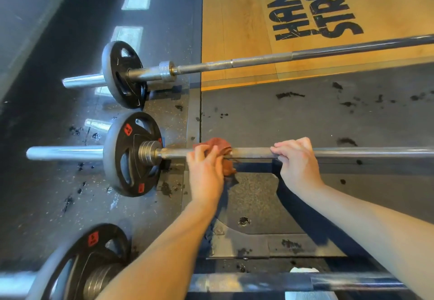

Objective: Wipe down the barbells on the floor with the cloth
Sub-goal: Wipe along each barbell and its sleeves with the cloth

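Running left-to-right, barbell (352, 153), cloth (218, 144) around shaft

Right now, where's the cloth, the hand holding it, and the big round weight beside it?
Reddish-brown cloth (217, 143): head view, on its bunched top fold.
Left hand (205, 173): head view, back of the hand.
Black weight plate (131, 142): head view, upper flat face.

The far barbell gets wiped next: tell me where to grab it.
Grip the far barbell by its knurled shaft right of the collar, from above. It lies level, and its plate holds the shaft off the floor, leaving room to curl under.
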`<action>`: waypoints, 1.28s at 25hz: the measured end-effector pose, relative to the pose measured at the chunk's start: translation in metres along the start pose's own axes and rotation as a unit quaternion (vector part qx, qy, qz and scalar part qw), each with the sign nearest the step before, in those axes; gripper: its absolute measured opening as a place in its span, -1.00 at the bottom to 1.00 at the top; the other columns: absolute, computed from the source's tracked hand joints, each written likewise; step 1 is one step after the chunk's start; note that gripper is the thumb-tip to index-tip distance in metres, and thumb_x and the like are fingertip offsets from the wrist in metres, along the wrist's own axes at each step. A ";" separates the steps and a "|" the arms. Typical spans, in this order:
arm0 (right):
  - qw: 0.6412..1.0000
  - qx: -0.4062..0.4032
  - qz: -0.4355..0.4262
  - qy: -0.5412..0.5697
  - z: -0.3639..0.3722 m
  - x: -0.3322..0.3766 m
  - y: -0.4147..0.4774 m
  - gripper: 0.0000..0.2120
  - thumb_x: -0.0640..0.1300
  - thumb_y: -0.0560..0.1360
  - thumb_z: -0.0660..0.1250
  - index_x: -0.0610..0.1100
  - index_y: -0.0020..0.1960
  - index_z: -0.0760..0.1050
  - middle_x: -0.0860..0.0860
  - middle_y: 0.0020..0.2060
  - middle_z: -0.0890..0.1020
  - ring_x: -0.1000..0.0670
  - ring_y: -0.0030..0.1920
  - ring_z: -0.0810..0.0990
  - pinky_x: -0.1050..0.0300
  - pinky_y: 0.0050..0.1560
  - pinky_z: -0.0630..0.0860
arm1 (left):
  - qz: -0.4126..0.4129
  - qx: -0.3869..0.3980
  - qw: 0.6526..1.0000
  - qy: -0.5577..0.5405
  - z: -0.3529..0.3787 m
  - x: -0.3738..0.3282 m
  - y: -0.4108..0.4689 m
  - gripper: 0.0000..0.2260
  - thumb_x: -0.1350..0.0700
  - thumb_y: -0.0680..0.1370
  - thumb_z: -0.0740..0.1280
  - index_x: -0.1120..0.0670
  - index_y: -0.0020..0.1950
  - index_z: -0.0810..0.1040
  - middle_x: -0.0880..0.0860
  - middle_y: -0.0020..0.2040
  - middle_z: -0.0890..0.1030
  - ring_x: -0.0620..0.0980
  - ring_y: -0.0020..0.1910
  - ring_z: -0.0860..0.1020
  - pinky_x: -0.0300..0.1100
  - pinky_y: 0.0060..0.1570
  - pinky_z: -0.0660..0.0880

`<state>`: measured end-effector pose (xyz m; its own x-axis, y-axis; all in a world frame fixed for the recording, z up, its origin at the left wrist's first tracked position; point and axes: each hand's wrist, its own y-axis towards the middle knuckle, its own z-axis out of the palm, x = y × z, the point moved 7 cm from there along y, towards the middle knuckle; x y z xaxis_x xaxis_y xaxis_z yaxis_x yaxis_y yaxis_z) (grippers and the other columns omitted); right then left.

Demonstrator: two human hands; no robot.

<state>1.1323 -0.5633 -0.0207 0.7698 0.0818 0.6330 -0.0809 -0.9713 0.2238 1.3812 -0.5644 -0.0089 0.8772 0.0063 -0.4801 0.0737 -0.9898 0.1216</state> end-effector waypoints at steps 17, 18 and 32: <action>0.988 0.067 0.103 0.094 -0.029 -0.016 0.011 -0.61 -0.46 0.55 0.25 -0.11 0.17 0.69 0.01 0.20 0.65 0.06 0.18 0.53 0.36 0.31 0.36 | 0.094 0.024 0.995 -0.012 0.049 -0.100 -0.015 -0.85 0.16 0.62 0.36 0.10 0.16 0.67 0.13 0.11 0.53 0.16 0.06 0.44 0.11 0.13 0.52; 0.985 0.045 0.137 0.095 -0.047 -0.026 0.010 -0.59 -0.44 0.56 0.23 -0.08 0.20 0.67 0.03 0.21 0.63 0.07 0.17 0.54 0.29 0.32 0.38 | 0.111 0.043 0.993 -0.014 0.060 -0.124 -0.015 -0.83 0.15 0.62 0.37 0.11 0.18 0.67 0.12 0.13 0.54 0.17 0.09 0.45 0.11 0.15 0.53; 0.986 0.074 0.098 -0.111 -0.087 -0.067 -0.018 -0.75 -0.23 0.56 0.40 0.02 0.18 0.63 0.14 0.14 0.64 0.00 0.25 0.44 0.05 0.14 0.18 | 0.133 0.085 0.983 0.092 0.049 -0.100 0.006 -0.72 -0.10 0.66 0.25 -0.02 0.21 0.66 -0.03 0.05 0.45 0.02 0.10 0.37 -0.03 -0.06 0.54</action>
<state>1.0269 -0.5322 -0.0030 0.8698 -0.1465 0.4711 -0.1614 -0.9868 -0.0089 1.2710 -0.5775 -0.0029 0.9266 -0.2462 -0.2843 -0.2371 -0.9692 0.0665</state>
